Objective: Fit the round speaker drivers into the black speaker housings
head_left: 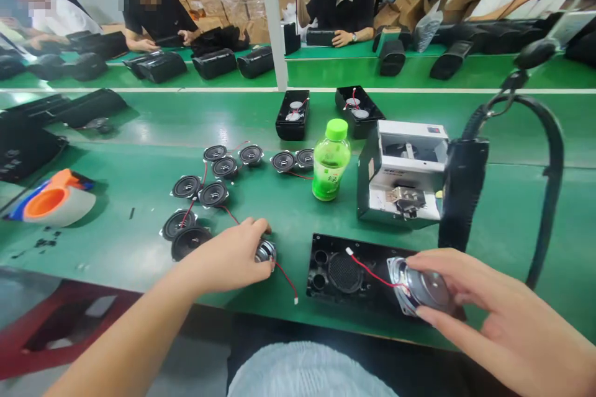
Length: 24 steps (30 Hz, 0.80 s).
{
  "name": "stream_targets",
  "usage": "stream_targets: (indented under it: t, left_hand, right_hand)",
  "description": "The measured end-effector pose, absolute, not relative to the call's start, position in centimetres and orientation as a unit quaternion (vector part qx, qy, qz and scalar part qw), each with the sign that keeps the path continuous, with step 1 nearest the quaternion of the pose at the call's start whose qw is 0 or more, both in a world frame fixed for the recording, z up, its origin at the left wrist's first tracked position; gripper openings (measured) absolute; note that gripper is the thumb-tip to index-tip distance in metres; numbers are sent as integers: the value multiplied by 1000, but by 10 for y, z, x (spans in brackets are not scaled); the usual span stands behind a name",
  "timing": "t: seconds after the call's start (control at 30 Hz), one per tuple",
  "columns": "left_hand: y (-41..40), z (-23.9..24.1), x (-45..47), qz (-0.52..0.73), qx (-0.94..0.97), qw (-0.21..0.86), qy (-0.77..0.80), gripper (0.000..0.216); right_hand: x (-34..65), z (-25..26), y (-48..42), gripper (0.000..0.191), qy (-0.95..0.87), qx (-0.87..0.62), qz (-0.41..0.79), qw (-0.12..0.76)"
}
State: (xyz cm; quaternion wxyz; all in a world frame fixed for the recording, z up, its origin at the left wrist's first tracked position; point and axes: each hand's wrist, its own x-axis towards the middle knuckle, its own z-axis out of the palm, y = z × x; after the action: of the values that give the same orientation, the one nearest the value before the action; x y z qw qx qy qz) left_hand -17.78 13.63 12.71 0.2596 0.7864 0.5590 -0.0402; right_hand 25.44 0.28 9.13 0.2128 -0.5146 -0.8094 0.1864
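My right hand grips a round speaker driver by its magnet, tilted over the right end of a black speaker panel. A red wire with a white plug trails from this driver across the panel. The panel's left end shows a round grille and two small holes. Left of the panel, my left hand is closed on a second speaker driver, whose red wire runs down to a white plug on the green bench. Several more speaker drivers lie face up beyond my left hand.
A green-capped bottle and a grey machine box stand behind the panel. A black handheld tool hangs at right on a cable. A tape roll lies left; two black speaker housings sit farther back. Co-workers sit opposite.
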Motion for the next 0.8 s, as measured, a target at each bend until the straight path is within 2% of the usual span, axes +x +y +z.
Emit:
stream_targets:
  t: [0.1, 0.2, 0.27, 0.37, 0.5, 0.63, 0.8]
  left_hand:
    - [129, 112, -181, -28, 772, 248, 584, 57]
    - [121, 100, -196, -8, 791, 253, 557, 64]
    - [117, 95, -207, 20, 808, 262, 528, 61]
    - [117, 91, -217, 67, 806, 282, 516, 51]
    - [121, 88, -213, 72, 816, 298, 489, 64]
    - [125, 81, -207, 109, 826, 304, 462, 48]
    - [128, 69, -208, 157, 817, 319, 455, 40]
  right_hand:
    - [242, 95, 27, 37, -840, -474, 212, 160]
    - [239, 92, 36, 36, -876, -448, 127, 127]
    - [241, 87, 38, 35, -892, -431, 84, 109]
    - [245, 83, 41, 35, -898, -421, 82, 100]
    - [247, 83, 46, 36, -899, -414, 102, 96]
    - [250, 80, 45, 37, -897, -415, 120, 89]
    - [256, 73, 33, 41, -899, -420, 105, 73]
